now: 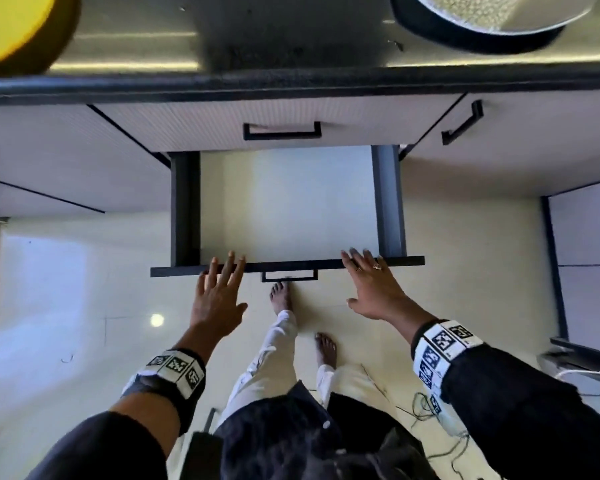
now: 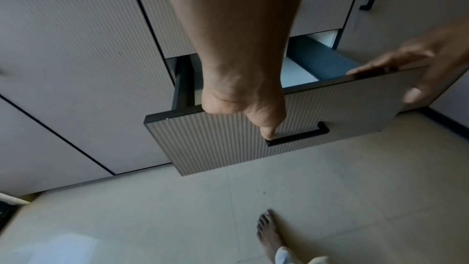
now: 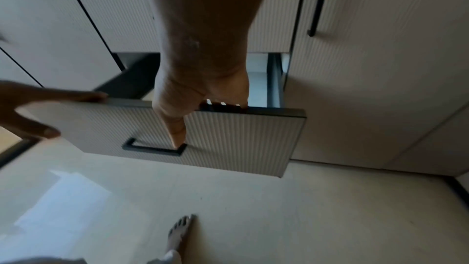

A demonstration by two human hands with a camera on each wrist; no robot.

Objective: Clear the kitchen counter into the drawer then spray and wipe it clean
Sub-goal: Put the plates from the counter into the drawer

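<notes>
Left hand (image 1: 219, 299): fingers spread flat, tips on the drawer (image 1: 392, 202) front's top edge. Right hand (image 1: 373, 289): likewise spread, tips on the same edge. Drawer: pulled out ahead of both hands, below the counter (image 1: 291, 81).

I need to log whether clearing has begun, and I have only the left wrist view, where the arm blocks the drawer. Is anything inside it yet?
Observer: No. The head view looks straight down into the drawer, and its pale floor is bare.
Operator: So is anything waiting on the counter?
Observer: Yes. The counter has a yellow round thing at its left end and a dark-rimmed pan at its right, both cut off by the picture's edge.
</notes>
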